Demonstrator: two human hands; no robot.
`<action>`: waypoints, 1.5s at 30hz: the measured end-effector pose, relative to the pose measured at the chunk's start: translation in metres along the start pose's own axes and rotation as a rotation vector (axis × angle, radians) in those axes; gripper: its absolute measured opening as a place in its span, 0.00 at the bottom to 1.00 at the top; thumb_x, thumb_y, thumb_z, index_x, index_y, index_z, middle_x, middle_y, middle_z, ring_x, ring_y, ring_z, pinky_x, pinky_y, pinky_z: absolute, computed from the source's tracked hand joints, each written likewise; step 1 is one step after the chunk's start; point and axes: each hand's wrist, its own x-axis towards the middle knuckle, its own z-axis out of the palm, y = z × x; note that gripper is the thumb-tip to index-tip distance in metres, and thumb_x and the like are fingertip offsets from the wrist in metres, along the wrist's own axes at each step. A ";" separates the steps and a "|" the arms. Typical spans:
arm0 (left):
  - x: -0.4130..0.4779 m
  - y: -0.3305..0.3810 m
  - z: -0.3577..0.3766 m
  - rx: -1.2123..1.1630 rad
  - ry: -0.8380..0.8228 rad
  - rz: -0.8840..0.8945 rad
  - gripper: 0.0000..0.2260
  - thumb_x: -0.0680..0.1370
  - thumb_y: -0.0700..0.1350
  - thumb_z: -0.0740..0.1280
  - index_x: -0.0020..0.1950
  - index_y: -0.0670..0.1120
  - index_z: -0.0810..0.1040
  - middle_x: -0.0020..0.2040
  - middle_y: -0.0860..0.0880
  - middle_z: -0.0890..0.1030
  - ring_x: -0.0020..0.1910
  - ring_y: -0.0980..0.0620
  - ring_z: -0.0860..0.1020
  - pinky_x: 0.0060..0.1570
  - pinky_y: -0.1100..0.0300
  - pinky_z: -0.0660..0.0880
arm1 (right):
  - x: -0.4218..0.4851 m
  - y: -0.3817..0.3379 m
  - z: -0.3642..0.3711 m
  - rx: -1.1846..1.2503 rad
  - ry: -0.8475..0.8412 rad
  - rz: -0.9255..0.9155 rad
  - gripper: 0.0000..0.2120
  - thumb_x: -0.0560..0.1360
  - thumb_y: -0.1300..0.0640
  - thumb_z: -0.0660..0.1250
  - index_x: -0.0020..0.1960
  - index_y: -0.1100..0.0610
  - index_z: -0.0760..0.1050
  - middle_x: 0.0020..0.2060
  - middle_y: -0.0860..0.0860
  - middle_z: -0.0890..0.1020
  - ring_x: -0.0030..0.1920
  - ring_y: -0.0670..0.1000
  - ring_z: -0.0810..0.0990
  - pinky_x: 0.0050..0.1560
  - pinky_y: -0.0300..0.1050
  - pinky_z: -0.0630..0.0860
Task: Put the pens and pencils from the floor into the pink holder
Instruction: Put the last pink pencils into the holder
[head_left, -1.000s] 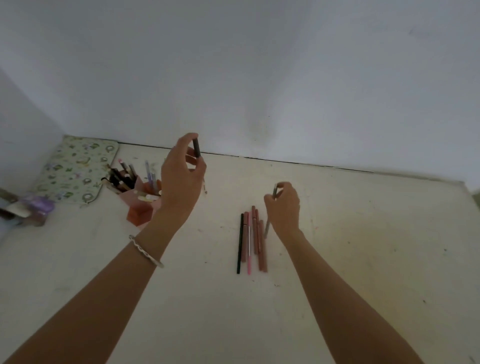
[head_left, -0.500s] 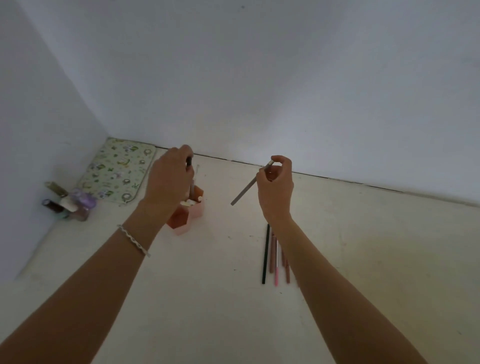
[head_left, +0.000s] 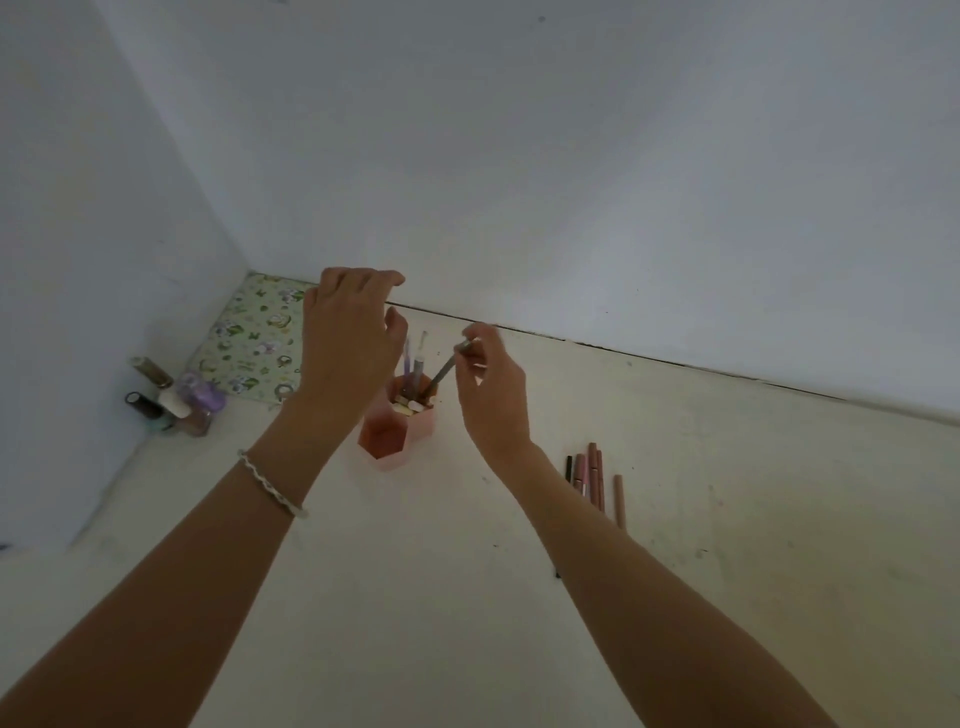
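Above the pink holder (head_left: 402, 434), the right hand (head_left: 493, 387) pinches a grey pencil (head_left: 444, 371) by its upper end, its lower tip dipping among the pens already inside. Left of the holder, the left hand (head_left: 348, 343) hovers with fingers spread, gripping nothing. Right of the holder, several loose pens (head_left: 592, 475) lie on the floor (head_left: 727, 519).
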 end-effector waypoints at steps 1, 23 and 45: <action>-0.001 0.003 0.001 -0.013 -0.008 -0.007 0.17 0.75 0.38 0.65 0.64 0.44 0.78 0.58 0.45 0.81 0.61 0.43 0.73 0.59 0.48 0.69 | -0.004 0.003 0.003 -0.088 -0.095 -0.015 0.09 0.79 0.63 0.63 0.59 0.58 0.76 0.49 0.52 0.84 0.51 0.50 0.82 0.56 0.46 0.78; -0.127 0.159 0.151 -0.161 -0.839 -0.166 0.16 0.79 0.40 0.63 0.66 0.43 0.66 0.56 0.41 0.76 0.52 0.43 0.77 0.51 0.52 0.75 | -0.036 0.106 -0.187 -0.068 0.335 0.367 0.16 0.75 0.69 0.56 0.52 0.56 0.77 0.38 0.48 0.81 0.27 0.41 0.75 0.28 0.30 0.71; -0.027 0.128 0.070 -0.535 -0.131 -0.163 0.20 0.77 0.39 0.67 0.68 0.50 0.72 0.45 0.50 0.80 0.41 0.51 0.80 0.47 0.54 0.80 | -0.031 0.092 -0.157 -0.374 -0.002 0.446 0.17 0.71 0.65 0.65 0.59 0.56 0.71 0.45 0.55 0.78 0.43 0.55 0.78 0.43 0.45 0.72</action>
